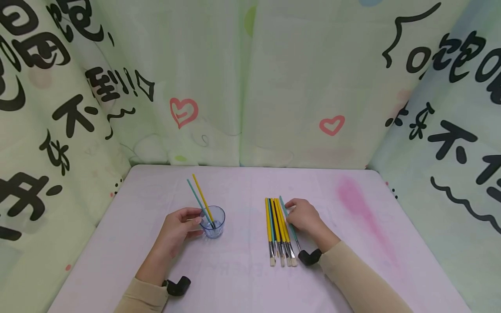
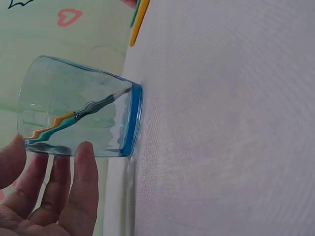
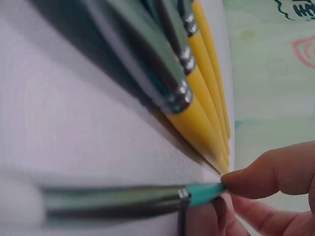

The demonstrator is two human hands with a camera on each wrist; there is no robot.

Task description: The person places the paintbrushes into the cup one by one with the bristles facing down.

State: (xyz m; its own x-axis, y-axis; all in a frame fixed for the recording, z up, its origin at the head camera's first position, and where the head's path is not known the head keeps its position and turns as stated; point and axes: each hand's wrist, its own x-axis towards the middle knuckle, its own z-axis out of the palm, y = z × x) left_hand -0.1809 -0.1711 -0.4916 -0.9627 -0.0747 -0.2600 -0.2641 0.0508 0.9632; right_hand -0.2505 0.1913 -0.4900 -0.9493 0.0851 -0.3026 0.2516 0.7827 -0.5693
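Observation:
My left hand [image 1: 178, 228] is at the left side of a clear bluish glass [image 1: 216, 230], fingers and thumb touching its wall and rim. The glass [image 2: 81, 105] stands upright on the table. Two paintbrushes lean in it, bristles down: one with a teal handle [image 1: 194, 193], one with a yellow handle [image 1: 200, 191]. Between thumb and fingers, my right hand [image 1: 307, 217] pinches a teal paintbrush [image 3: 204, 193] by its handle. That brush slants just right of a row of several paintbrushes [image 1: 278, 221], mostly yellow-handled, bristles toward me.
The table [image 1: 235, 282] has a pale pinkish cloth with a darker pink patch [image 1: 360, 204] at the right. Patterned curtains [image 1: 293, 87] with black writing and red hearts enclose the back and sides. Black wrist mounts [image 1: 178, 286] sit on both wrists.

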